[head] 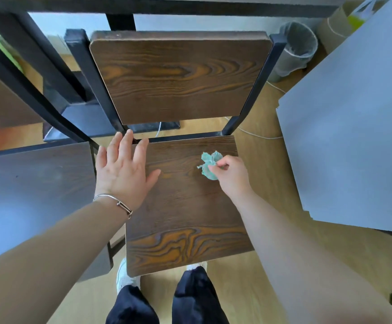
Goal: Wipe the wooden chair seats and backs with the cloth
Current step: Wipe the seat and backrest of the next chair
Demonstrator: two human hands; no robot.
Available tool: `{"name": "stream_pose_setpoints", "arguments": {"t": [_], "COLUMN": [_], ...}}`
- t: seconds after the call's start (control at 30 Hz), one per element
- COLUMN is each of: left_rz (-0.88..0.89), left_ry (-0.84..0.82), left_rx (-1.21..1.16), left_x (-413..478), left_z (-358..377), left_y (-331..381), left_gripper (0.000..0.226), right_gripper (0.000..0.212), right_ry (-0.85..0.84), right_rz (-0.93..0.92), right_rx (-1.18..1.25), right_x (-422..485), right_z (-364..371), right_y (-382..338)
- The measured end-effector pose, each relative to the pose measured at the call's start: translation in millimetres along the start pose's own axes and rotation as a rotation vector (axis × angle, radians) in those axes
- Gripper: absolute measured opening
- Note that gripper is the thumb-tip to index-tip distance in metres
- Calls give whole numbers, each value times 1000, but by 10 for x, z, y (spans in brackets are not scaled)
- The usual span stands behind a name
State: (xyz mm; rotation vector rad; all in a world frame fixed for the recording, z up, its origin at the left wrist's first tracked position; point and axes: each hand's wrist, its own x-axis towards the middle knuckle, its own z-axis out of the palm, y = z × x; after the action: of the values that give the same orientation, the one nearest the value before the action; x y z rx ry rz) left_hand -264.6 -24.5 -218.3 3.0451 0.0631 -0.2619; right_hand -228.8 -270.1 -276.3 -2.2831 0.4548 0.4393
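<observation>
Cloth (210, 165), a small, crumpled, pale green piece, lies on the chair seat (185, 206), toward the seat's rear right part. The right hand (231, 176) reaches in from the lower right, and its grip is clamped on the cloth: thumb and curled fingers pinch one side, while the rest of the cloth fans out past the fingertips toward the chair back (181, 76). The seat is dark brown wood with bold orange grain, seen from directly above. The back is a matching wooden panel that stands upright at the seat's far edge, held between two black metal posts.

The left hand (122, 169) lies palm down on the seat's rear left corner. Its grip is apart, holding nothing, with the fingers straight and spread, and the fingertips reach the seat's back edge beside the left post. A thin silver bracelet (115, 202) circles the left wrist. Both forearms are bare.

At the near edge of the seat, the person's dark trousers (197, 298) and a white shoe (124, 274) show against the pale wooden floor (260, 288). A second chair seat (33, 188), duller and greyish with glare, sits just beside the first on the left. A large grey panel (354, 125) fills the right side. Beyond it, near the chair's right post, stands a small bin (295, 47) lined with a clear bag. A white cable (255, 134) trails across the floor behind the chair
</observation>
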Motion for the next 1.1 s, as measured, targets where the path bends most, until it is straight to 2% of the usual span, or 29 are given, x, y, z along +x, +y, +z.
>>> {"name": "stream_pose_setpoints", "arguments": {"t": [0.23,0.33,0.43,0.57,0.73,0.8,0.97,1.1], "left_rz": [37,56,75,103,108,108,103,97], "left_ry": [80,95,119,153,189,185,183,176], "left_rx": [-15,-9,8,16,15,18,25,37], "left_x": [-50,-72,-41,91,234,283,398,515], "left_z": [-512,-730,-977,-1329,-1581,-1606,-1613,-1628], "left_y": [145,239,371,600,783,805,824,825], "left_gripper": [73,73,72,71,71,72,72,71], "right_gripper": [14,30,50,54,26,23,34,26], "right_ry": [-34,-1,7,-45,-103,-95,40,233], "right_rz": [193,196,152,115,116,105,112,6], "right_rx": [394,603,696,726,723,743,639,408], "right_x": [-277,-395,-469,-507,-490,-433,-186,82], "right_z": [-584,-922,-1262,-1578,-1726,-1755,-1834,-1962], "right_y": [-400,-640,-862,-1098,-1315,-1387,-1540,-1632]}}
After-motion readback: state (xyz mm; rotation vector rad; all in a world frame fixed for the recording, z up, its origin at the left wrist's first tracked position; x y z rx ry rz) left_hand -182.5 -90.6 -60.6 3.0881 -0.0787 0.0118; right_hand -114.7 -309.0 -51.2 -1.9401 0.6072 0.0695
